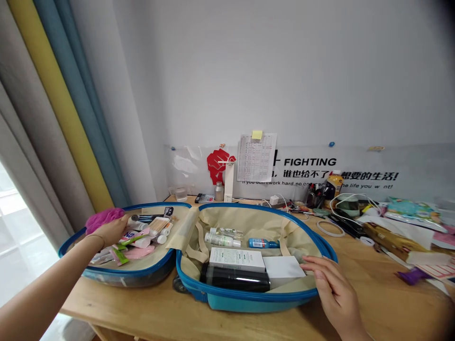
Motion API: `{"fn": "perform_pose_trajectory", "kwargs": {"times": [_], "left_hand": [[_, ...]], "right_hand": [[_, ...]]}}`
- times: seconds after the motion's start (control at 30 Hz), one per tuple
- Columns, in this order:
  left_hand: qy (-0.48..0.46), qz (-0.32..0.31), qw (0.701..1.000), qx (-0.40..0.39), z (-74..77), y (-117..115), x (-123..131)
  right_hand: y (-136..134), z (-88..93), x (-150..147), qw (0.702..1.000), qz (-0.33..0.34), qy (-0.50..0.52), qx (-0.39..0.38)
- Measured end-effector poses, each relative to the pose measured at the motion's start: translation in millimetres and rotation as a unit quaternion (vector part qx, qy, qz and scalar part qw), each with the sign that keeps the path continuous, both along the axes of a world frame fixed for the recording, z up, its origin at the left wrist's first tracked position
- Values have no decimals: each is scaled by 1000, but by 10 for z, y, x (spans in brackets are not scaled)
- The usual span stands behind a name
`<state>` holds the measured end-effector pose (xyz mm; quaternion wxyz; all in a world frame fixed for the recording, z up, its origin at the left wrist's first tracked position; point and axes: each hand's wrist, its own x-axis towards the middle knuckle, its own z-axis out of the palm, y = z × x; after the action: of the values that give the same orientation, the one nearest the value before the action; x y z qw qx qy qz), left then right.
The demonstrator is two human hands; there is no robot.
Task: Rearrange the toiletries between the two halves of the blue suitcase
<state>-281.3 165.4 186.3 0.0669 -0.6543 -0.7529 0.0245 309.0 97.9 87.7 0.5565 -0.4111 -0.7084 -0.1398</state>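
At left of frame the left hand (112, 231) curls its fingers around a pink bath puff (103, 219) over the left half of an open blue suitcase (249, 299). Lower right, the right hand (332, 289) lies spread and flat on the case's rim, apparently touching a white box (284, 269). The case sits on a cluttered wooden desk (373, 293) below a white wall (284, 71), with curtains (53, 118) at upper left.

Open suitcase (249, 296) on desk (355, 303), boxes (236, 259) inside.
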Motion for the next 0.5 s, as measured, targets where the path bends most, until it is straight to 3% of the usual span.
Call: {"fn": "perform_pose_trajectory", "kwargs": {"times": [0.13,0.27,0.4,0.5], "left_hand": [[-24,-78,995,65,327,145,528],[-47,-215,975,36,538,351,1417],[-54,-312,947,-60,458,414,2275],[-54,-342,928,-136,292,335,2662]], "right_hand": [[0,30,-21,1000,5,0,9],[2,34,-29,1000,5,-7,14],[-8,26,-40,1000,5,-6,15],[-19,24,-46,1000,3,-4,12]]}}
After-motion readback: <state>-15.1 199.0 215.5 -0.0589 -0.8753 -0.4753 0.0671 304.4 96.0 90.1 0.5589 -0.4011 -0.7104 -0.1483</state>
